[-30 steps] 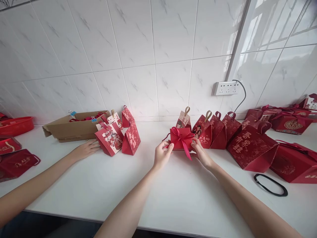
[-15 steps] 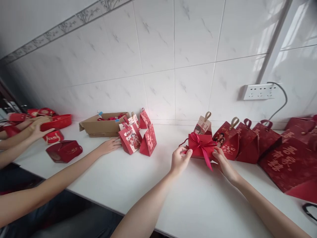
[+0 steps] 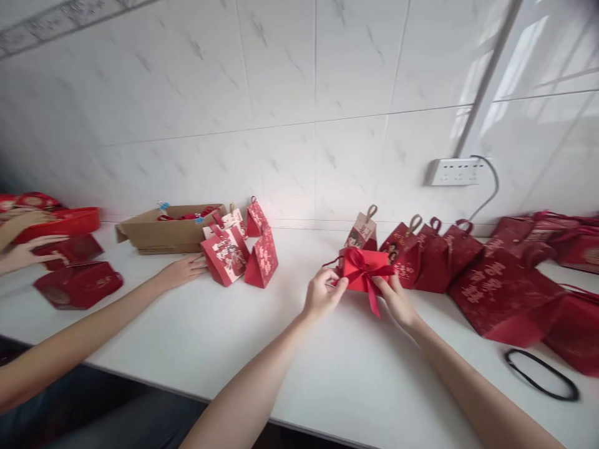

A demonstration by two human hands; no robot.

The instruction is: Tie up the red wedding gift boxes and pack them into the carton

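A small red gift box [image 3: 350, 279] with a dark pink ribbon bow [image 3: 366, 268] on its front is held just over the white table. My left hand [image 3: 324, 292] grips its left side, thumb in front. On the right side, my right hand [image 3: 397, 298] is closed round the edge, its thumb close to the bow. Part of the box is hidden behind the fingers and the bow. Right behind it stands a cream and red gift box [image 3: 362, 231] with a tan loop. Several red gift boxes with loop handles, among them a dark red one [image 3: 431, 262], stand close to my right hand.
Left of centre, several patterned gift boxes [image 3: 262, 257] stand beside a cardboard box [image 3: 161, 234]. A co-worker's hand [image 3: 180, 273] lies near them; another person's hand is farther left. A large red box [image 3: 510, 293] and a black band [image 3: 541, 375] lie right. A power strip [image 3: 456, 171] is on the wall.
The view has turned right, bringing more red boxes and the whole black band into sight. Both my hands still hold the red gift box. At far left, the other person's hand now reaches a dark red box.
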